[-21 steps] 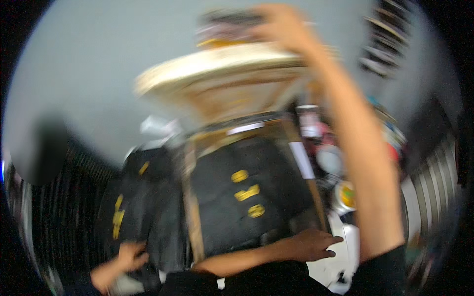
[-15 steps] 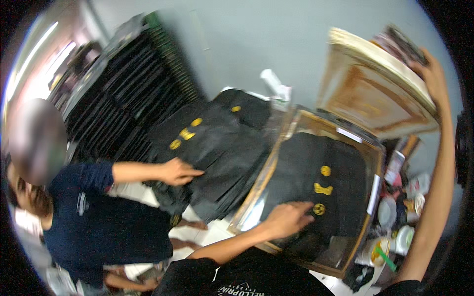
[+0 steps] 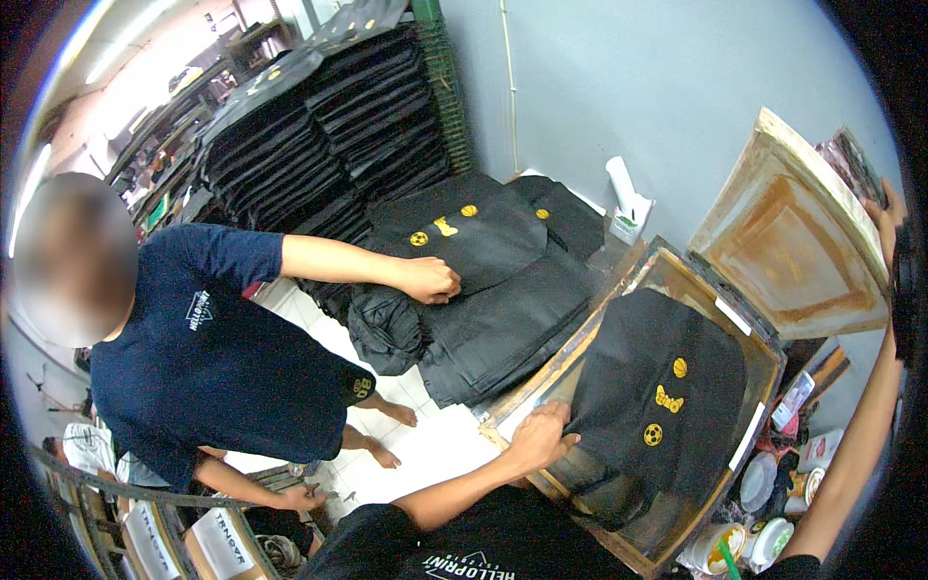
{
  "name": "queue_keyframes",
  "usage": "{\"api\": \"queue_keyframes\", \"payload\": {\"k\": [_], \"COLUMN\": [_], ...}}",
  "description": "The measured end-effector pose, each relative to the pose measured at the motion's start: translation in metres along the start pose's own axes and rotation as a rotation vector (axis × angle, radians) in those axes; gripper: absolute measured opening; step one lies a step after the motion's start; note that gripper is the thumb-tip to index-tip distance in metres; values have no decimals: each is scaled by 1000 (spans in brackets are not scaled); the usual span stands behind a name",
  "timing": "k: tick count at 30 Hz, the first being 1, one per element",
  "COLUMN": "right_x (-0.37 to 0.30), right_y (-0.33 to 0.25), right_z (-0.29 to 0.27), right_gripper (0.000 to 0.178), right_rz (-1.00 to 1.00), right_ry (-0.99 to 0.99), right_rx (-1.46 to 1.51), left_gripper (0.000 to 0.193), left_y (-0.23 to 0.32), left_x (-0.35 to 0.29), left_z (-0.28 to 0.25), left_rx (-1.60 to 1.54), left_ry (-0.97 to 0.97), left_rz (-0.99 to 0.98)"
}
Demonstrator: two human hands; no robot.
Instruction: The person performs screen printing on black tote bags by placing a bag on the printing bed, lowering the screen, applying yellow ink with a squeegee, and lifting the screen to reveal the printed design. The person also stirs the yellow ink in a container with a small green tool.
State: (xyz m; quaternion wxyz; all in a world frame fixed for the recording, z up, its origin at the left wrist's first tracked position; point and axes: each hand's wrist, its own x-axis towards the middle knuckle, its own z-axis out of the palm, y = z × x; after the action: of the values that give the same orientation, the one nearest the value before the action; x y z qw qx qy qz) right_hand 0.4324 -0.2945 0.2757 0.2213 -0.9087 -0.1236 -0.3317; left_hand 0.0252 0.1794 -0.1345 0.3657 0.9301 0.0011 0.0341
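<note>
A black fabric piece (image 3: pixel 628 377) with yellow ball and game-controller prints lies on a wood-framed board (image 3: pixel 764 387). My left hand (image 3: pixel 541 440) is at the fabric's left edge, fingers curled against it. Above the board's far right side, a printing screen (image 3: pixel 793 232) with a pale wooden frame and brown-stained mesh stands tilted up. My right hand (image 3: pixel 887 217) grips its upper right edge, partly lost at the dark picture rim. A dark, pinkish block-like item (image 3: pixel 849 164) sits behind the screen's top edge, close to my right hand.
A co-worker (image 3: pixel 222 358) stands at left, a hand (image 3: pixel 430 280) on stacked printed black fabric (image 3: pixel 503 319). Behind rises a tall rack of black pieces (image 3: pixel 329 126). Ink tubs (image 3: pixel 768 541) and jars crowd the right side. A white roll (image 3: pixel 623 188) stands by the wall.
My left hand has moved from beside the lowest yellow print to the fabric's left edge. My right hand stays at the raised screen. The co-worker's pointing finger has curled in; the view has shifted.
</note>
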Motion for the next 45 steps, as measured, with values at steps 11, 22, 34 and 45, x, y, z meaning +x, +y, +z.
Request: {"api": "queue_keyframes", "payload": {"k": [11, 22, 34, 45], "right_x": [-19, -33, -54, -93], "right_y": [-17, -56, -92, -156], "right_z": [-15, -18, -19, -26], "right_gripper": [76, 75, 66, 43], "right_rz": [-74, -21, -65, 12], "right_ry": [34, 31, -4, 23], "right_rx": [-354, -316, -273, -318], "left_gripper": [69, 32, 46, 53], "left_y": [18, -13, -281, -93], "left_x": [17, 143, 117, 141], "left_z": [-24, -146, -404, -125], "left_rx": [-1128, -793, -205, 357], "left_ry": [358, 703, 927, 15], "left_rz": [-99, 8, -372, 239]}}
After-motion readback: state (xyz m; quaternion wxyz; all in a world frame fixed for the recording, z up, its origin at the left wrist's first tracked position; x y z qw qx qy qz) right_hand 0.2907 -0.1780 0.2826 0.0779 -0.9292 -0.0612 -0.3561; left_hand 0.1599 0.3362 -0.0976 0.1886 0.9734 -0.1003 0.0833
